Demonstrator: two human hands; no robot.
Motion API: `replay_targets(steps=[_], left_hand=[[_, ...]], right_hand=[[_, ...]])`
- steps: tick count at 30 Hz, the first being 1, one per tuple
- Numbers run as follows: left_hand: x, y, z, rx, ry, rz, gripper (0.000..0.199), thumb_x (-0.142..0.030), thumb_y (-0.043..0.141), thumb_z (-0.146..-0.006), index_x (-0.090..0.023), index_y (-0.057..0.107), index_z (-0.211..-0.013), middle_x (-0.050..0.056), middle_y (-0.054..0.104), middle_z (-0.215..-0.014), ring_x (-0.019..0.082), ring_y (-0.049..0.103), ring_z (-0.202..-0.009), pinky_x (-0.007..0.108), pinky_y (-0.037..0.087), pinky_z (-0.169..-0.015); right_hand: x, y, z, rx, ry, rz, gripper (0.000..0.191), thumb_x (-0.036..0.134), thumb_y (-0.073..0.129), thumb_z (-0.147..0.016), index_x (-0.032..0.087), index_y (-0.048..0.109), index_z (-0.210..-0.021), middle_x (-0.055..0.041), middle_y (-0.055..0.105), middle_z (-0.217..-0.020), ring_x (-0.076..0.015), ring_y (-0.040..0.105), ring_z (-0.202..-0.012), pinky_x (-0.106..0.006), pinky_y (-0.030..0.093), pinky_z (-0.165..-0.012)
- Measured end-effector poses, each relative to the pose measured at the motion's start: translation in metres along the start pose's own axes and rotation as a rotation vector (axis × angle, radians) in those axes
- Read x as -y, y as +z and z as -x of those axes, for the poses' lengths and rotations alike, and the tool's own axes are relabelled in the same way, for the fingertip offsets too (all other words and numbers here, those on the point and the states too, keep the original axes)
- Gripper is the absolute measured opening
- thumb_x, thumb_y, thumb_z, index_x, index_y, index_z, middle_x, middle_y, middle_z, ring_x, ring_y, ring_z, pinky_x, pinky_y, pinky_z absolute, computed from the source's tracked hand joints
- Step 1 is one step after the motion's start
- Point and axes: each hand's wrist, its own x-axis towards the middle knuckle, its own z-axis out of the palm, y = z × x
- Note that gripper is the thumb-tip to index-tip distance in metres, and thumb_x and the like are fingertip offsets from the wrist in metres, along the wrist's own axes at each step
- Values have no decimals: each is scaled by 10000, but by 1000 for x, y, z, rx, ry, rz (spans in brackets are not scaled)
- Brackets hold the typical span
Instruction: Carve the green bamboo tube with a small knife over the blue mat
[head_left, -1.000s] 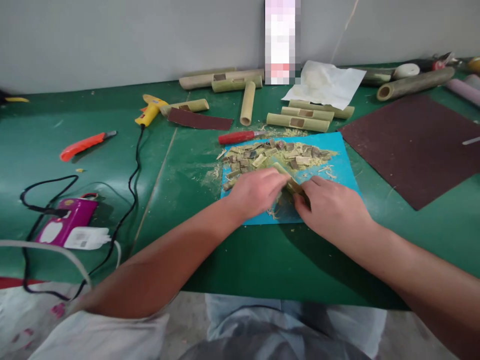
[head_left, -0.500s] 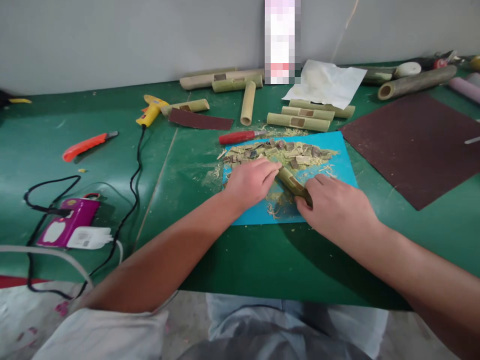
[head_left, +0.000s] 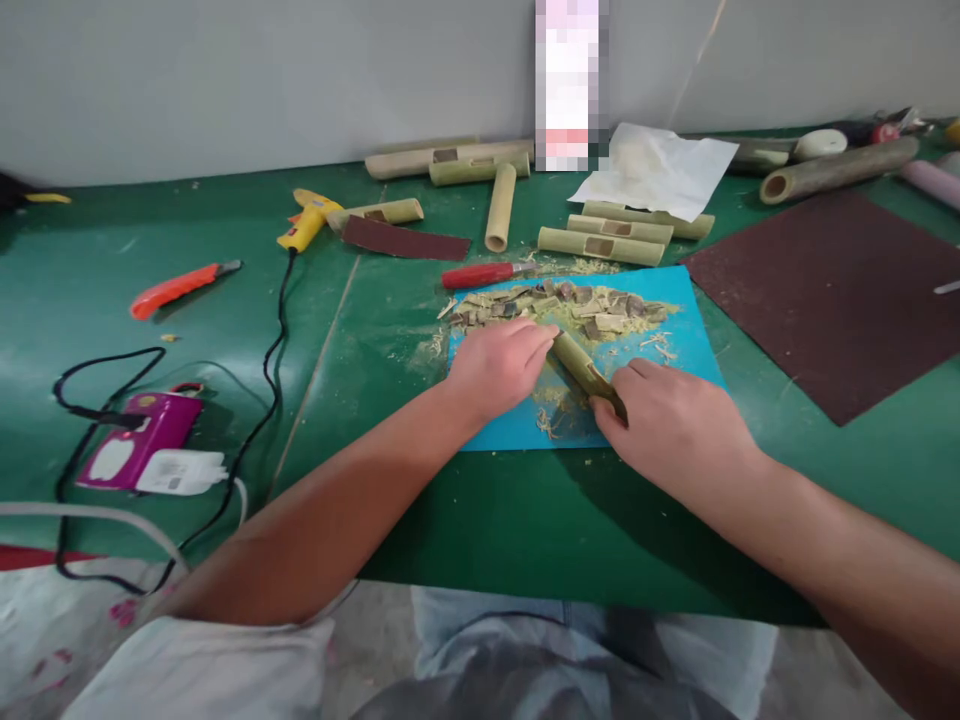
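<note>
A short green bamboo tube (head_left: pixel 576 360) lies slantwise between my hands, over a blue sheet (head_left: pixel 510 436). My left hand (head_left: pixel 501 368) pinches its far upper end. Around its near end, my right hand (head_left: pixel 671 415) is closed, with the thumb underneath. Bamboo chips and shavings (head_left: pixel 570 305) are heaped along the back of the sheet, just beyond my fingers. A red-handled knife (head_left: pixel 484 275) rests behind the heap, its blade pointing right.
Several bamboo pieces (head_left: pixel 600 246) lie at the back. Dark brown sandpaper (head_left: pixel 832 300) is at the right. On the left are an orange cutter (head_left: pixel 176 289), a yellow glue gun (head_left: pixel 306 222) and a purple power strip (head_left: pixel 142 440) with cables.
The tube has turned about its length, so the cut opening seen on its upper side before no longer shows. Both hands keep their hold, and the view has shifted slightly.
</note>
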Motion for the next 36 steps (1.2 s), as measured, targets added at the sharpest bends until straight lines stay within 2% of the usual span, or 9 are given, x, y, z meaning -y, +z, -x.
replay_targets(steps=[4,8,15,18,22,26,31,34,36], left_hand=[[-2,-3,-2,-74,25,-1,311,-252,457,-1033,-136,731,-1122,88,765,-971,181,726,-856,261,568,-727],[3,-1,-3,-71,-19,6,286,-246,483,-1017,-152,740,-1097,75,760,-955,173,721,-848,255,563,-733],[4,3,-3,-36,-87,49,231,-268,554,-998,-178,748,-1085,60,752,-964,183,713,-862,262,547,-731],[-12,3,-1,-9,-5,57,302,-298,474,-1039,-160,742,-1054,56,731,-872,173,694,-793,257,523,-671],[-24,1,2,129,128,72,415,-326,351,-1076,-174,734,-1033,38,696,-786,154,656,-708,249,490,-609],[-13,1,1,28,-7,51,346,-306,412,-1059,-161,724,-1091,66,728,-898,166,677,-799,264,524,-684],[-12,2,2,112,73,105,351,-324,408,-1069,-168,722,-1092,49,716,-848,150,680,-776,247,519,-668],[-15,2,2,43,1,79,333,-318,426,-1062,-167,721,-1092,59,726,-894,156,685,-799,253,523,-687],[-18,1,2,63,18,66,366,-320,398,-1067,-159,726,-1055,59,716,-855,159,675,-764,259,519,-668]], right_hand=[[-4,3,-3,-78,-25,-23,251,293,513,-937,164,663,-783,-81,651,-772,-181,575,-668,-311,259,-541],[-6,6,-5,-114,-30,-25,237,318,532,-939,162,660,-815,-79,654,-794,-193,597,-702,-314,272,-552],[1,-2,0,13,26,20,232,309,514,-931,161,665,-836,-109,670,-811,-215,624,-711,-309,253,-530],[2,-5,-2,79,37,0,244,294,495,-946,150,674,-863,-129,682,-848,-223,634,-737,-308,268,-532],[0,-2,-5,109,24,-46,245,292,487,-963,147,672,-895,-129,684,-890,-238,644,-792,-315,299,-555],[0,0,-6,108,35,-61,256,303,483,-966,148,668,-883,-122,678,-890,-235,637,-792,-321,301,-558],[0,0,-7,114,50,-53,265,320,474,-970,153,667,-897,-118,679,-902,-227,632,-781,-323,287,-549],[0,-1,-6,115,70,-48,266,328,467,-971,167,662,-889,-109,679,-901,-222,630,-771,-324,273,-547],[0,-2,-6,121,68,-50,258,322,468,-972,168,661,-898,-106,681,-908,-222,633,-778,-324,272,-555]])
